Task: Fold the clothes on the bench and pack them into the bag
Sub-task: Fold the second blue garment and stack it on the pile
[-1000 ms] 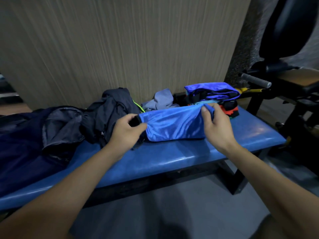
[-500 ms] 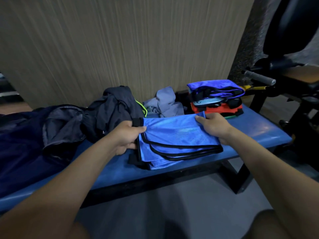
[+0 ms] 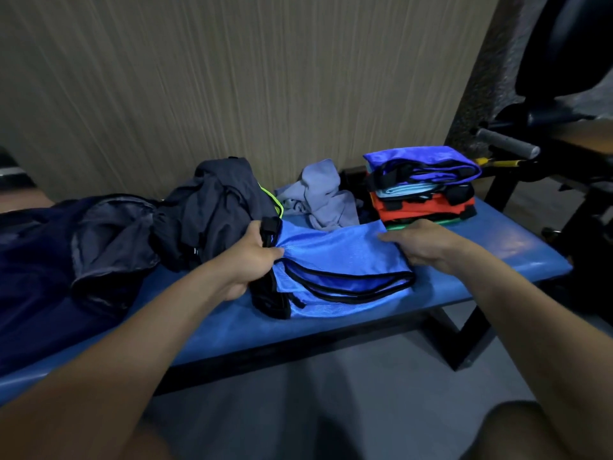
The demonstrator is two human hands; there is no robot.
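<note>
Now the blue bib point(image 3: 338, 257) lies folded at mid-frame on the blue bench point(image 3: 517, 250). The left hand point(image 3: 247, 260) grips its left edge, fingers curled tight; the right hand point(image 3: 421, 244) presses flat on its right side, fingers straight and together.

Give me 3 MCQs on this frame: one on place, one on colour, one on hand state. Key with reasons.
1. Where is the folded stack?
A. on the floor
B. bench's right end, near the wall
C. bench's left end

2. What colour is the trim on the blue garment?
A. black
B. white
C. yellow

3. What is the left hand doing?
A. hanging idle
B. pressing flat
C. gripping the garment's left edge

Key: B, the stack sits on the bench behind the right hand; A, dark piping runs along its curved edges; C, the fingers curl round the fabric.
</note>
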